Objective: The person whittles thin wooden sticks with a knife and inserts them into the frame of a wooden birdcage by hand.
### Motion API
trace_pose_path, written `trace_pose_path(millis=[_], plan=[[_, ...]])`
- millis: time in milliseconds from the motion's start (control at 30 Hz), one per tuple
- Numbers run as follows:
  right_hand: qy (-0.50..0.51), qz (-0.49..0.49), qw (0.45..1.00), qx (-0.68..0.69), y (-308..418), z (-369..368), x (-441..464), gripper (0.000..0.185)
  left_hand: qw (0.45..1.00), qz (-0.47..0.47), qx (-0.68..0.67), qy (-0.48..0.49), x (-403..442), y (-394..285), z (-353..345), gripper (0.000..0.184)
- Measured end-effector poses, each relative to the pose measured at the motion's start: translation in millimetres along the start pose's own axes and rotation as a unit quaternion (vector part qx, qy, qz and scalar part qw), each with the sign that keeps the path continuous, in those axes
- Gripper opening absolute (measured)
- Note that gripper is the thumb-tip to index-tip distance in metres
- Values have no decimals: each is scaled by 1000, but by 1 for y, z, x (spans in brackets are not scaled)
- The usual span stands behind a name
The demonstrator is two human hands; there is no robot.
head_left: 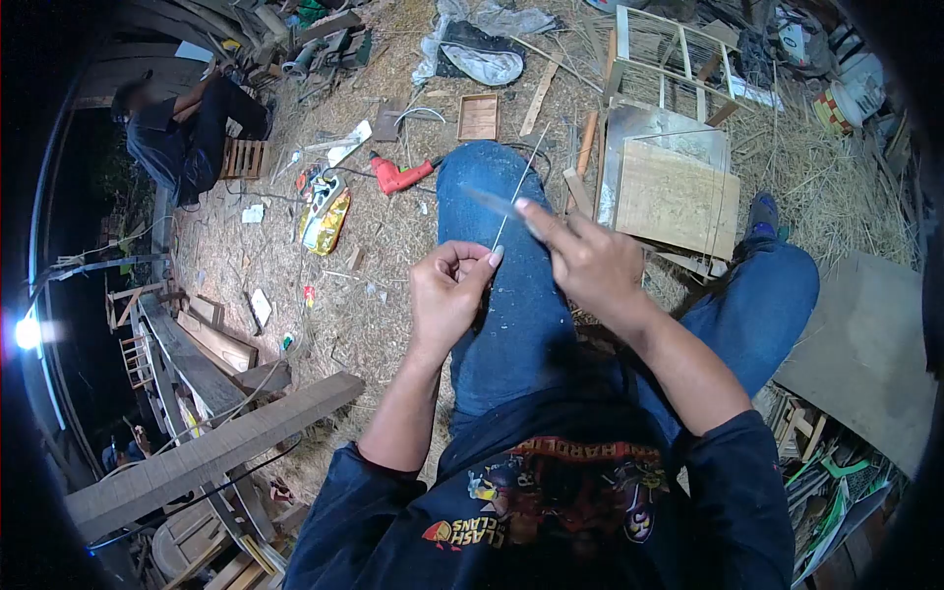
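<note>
Above my jeans-covered thigh, my left hand pinches the lower end of a thin light stick, which slants up to the right. My right hand is closed on a knife with a blurred blade that points up and left. The blade crosses close to the stick; whether they touch is hard to tell. Beyond my knee, a red power drill lies on the ground to the left, and a small wooden tray sits farther ahead.
A person sits at the upper left. Wooden boards and a wooden frame lie at the right. A thick beam crosses the lower left. A yellow bag lies among straw and shavings.
</note>
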State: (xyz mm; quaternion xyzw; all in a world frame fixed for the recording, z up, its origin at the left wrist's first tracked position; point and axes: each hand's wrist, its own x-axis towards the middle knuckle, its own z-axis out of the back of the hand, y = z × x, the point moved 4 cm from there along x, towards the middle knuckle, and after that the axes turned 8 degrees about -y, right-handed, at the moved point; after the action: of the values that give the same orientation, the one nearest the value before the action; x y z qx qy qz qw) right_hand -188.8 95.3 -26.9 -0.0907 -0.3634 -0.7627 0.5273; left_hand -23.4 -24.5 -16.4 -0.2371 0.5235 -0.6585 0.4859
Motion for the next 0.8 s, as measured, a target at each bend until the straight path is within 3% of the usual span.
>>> trace_pose_path(millis=[367,433,533,600,733,800], plan=[[-2,18,1000,-21,-3,-3,-3,58,1000,-4,10,3,4,-2,-1,16],[8,10,1000,-16,-5,-8,-4,59,999,30,-3,11,3,-3,-1,17],[-38,-5,999,10,-7,-9,-4,59,1000,19,-5,7,4,-1,-2,17],[11,34,999,-5,7,-4,-11,57,1000,13,-3,8,5,0,-1,17],[-34,7,999,7,-3,-5,-4,58,1000,8,7,4,4,-2,-1,17],[-9,27,1000,-2,6,-2,-8,59,1000,7,1,3,4,2,0,17]])
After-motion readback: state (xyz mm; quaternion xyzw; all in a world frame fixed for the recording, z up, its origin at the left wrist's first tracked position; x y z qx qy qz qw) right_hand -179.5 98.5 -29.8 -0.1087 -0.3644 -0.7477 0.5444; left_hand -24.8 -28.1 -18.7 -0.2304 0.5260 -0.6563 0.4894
